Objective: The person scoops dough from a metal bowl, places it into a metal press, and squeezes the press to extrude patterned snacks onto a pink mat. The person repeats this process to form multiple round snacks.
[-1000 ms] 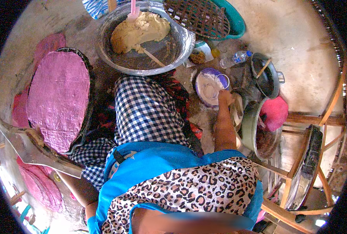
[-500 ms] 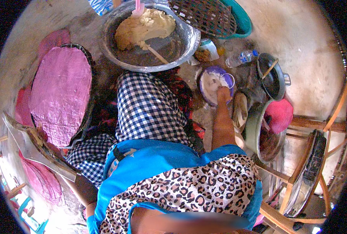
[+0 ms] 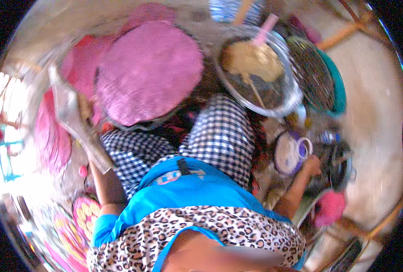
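The picture is smeared by head motion. My right hand (image 3: 311, 165) sits at the right rim of a small white plate with a purple edge (image 3: 288, 154), on the ground beside my checked skirt (image 3: 224, 131). The blur hides its fingers. My left forearm reaches down to the left. My left hand (image 3: 97, 159) meets the near end of a long flat grey strip (image 3: 72, 115), and its grip is not visible. A large metal bowl (image 3: 286, 97) holding tan dough (image 3: 255, 61) and a wooden stick stands ahead of my knees.
A round pink mat (image 3: 149, 72) lies on a dark tray at the left. A woven basket (image 3: 312, 68) rests over a teal basin (image 3: 337, 88) at the right. A dark pot (image 3: 342, 165) and a pink cloth (image 3: 330, 207) lie by my right hand.
The view has swung, shifting everything rightward and blurring it. My right hand has slid from the plate's middle to its right rim. The left arm stays by the grey strip.
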`<state>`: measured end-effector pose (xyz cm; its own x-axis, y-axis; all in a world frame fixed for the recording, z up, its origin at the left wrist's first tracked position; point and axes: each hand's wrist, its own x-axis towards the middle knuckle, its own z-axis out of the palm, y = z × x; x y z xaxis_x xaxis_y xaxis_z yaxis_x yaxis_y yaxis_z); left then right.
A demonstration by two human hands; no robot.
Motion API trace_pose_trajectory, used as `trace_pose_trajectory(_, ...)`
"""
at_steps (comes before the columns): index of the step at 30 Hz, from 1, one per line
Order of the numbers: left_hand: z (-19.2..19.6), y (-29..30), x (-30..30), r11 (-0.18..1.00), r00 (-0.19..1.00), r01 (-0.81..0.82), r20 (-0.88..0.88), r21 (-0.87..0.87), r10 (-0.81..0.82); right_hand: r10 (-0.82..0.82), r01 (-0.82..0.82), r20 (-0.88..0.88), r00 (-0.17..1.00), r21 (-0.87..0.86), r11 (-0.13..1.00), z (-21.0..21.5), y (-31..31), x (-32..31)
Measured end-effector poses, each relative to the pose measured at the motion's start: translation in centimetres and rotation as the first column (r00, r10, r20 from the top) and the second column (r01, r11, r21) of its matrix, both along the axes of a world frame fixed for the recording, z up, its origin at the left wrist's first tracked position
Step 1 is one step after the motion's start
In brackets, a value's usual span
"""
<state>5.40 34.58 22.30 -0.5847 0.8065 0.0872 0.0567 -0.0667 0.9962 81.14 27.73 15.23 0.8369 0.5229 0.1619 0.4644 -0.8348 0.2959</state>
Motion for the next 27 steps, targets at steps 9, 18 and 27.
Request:
trace_pose_trajectory(9,2.5,-0.9,-0.7,0.995,0.993,-0.090,-0.069,0.052,0.094,0.979,-0.632,-0.019,0.205,0.761,0.147,15.1,15.8,-27.0)
trace_pose_trajectory(18,5.9,-3.7,-2.0,0.982,0.956,-0.191,-0.226,0.012,0.189,0.977,-0.849,-0.024,-0.212,0.499,-0.172,17.3,22.8,-53.8)
trace_pose_trajectory(27,7.4,-1.8,-0.5,0.927,0.588,-0.285,-0.719,0.245,0.370,0.845,-0.608,-0.356,-0.399,0.793,0.047,19.7,22.1,-57.2)
